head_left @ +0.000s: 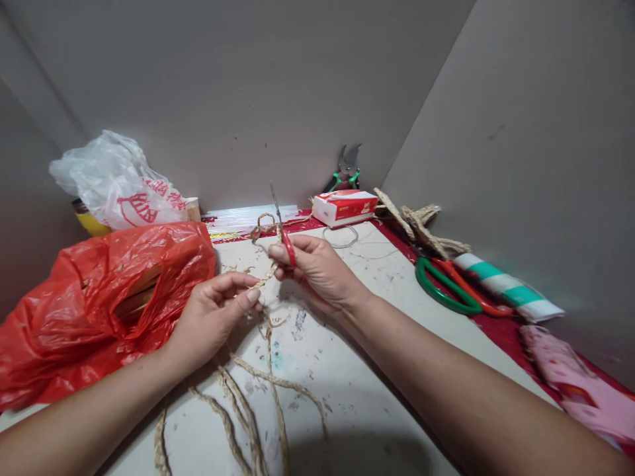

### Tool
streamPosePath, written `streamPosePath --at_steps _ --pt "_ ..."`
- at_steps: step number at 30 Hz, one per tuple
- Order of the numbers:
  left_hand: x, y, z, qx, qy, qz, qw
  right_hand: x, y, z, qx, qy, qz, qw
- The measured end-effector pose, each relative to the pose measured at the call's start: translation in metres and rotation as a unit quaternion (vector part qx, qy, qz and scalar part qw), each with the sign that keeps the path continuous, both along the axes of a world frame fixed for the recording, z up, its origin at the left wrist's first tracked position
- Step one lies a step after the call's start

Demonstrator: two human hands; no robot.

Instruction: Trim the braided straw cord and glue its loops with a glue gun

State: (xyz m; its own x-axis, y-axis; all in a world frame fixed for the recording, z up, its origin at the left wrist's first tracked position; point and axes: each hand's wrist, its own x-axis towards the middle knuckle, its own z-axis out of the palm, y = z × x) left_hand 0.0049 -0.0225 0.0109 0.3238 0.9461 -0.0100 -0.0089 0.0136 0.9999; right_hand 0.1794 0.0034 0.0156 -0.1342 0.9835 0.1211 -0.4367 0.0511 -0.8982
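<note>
Between thumb and fingers, my left hand [215, 314] pinches a thin braided straw cord [266, 277]. My right hand [320, 271] is closed around small scissors with red handles [288, 248], their blades pointing up and away. The cord runs up to the right fingers too, though whether they grip it is hard to tell. Several more straw braids [241, 413] hang or lie below my left hand, spreading toward the near edge of the white board. A dark curled piece of cord [262, 226] lies behind the scissors.
A red plastic bag [99, 297] with strips inside sits left, a white bag [124, 192] behind it. At the back are a tissue box [346, 207] and pruning shears [347, 168]. Large green-and-orange-handled scissors [446, 291], straw bundles [417, 221] and a striped roll [510, 285] line the right.
</note>
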Motion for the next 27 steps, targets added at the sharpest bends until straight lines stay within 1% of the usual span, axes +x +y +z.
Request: streamPosePath --at_steps 2,5,7,8,10,12,14,17,19,21,25,27 --pt "0.0 -0.001 0.0 0.049 0.042 0.011 0.998 0.001 -0.001 0.001 -0.017 0.014 0.02 1.0" --pt "0.0 -0.004 0.001 0.109 0.097 0.002 0.989 0.002 -0.002 0.002 -0.021 0.027 0.051 0.998" --pt "0.0 -0.006 0.002 0.122 0.1 -0.016 0.987 0.001 -0.002 0.003 -0.018 0.035 0.052 0.998" --pt "0.0 -0.006 0.002 0.109 0.086 -0.033 0.99 0.0 -0.003 0.004 -0.015 0.037 0.043 0.998" --pt "0.0 -0.007 0.003 0.047 0.039 -0.088 0.994 -0.002 -0.003 0.004 -0.007 0.03 0.021 0.999" --pt "0.001 -0.008 0.003 -0.025 -0.012 -0.141 0.99 -0.004 -0.004 0.005 0.012 0.006 -0.007 1.0" --pt "0.001 -0.007 0.004 -0.072 -0.045 -0.169 0.982 -0.006 -0.004 0.005 0.047 -0.036 -0.045 0.997" --pt "0.0 -0.006 0.004 -0.097 -0.06 -0.173 0.978 -0.008 -0.006 0.007 0.086 -0.101 -0.109 0.985" --pt "0.0 -0.005 0.004 -0.102 -0.056 -0.165 0.979 -0.01 -0.007 0.007 0.091 -0.125 -0.131 0.979" --pt "0.001 -0.005 0.003 -0.104 -0.06 -0.152 0.981 -0.012 -0.009 0.007 0.092 -0.134 -0.129 0.978" --pt "0.001 -0.004 0.002 -0.093 -0.082 -0.123 0.985 -0.016 -0.013 0.003 0.083 -0.137 -0.091 0.983" --pt "0.0 -0.004 0.003 -0.087 -0.073 -0.126 0.986 -0.018 -0.013 -0.001 0.107 -0.155 -0.103 0.977"
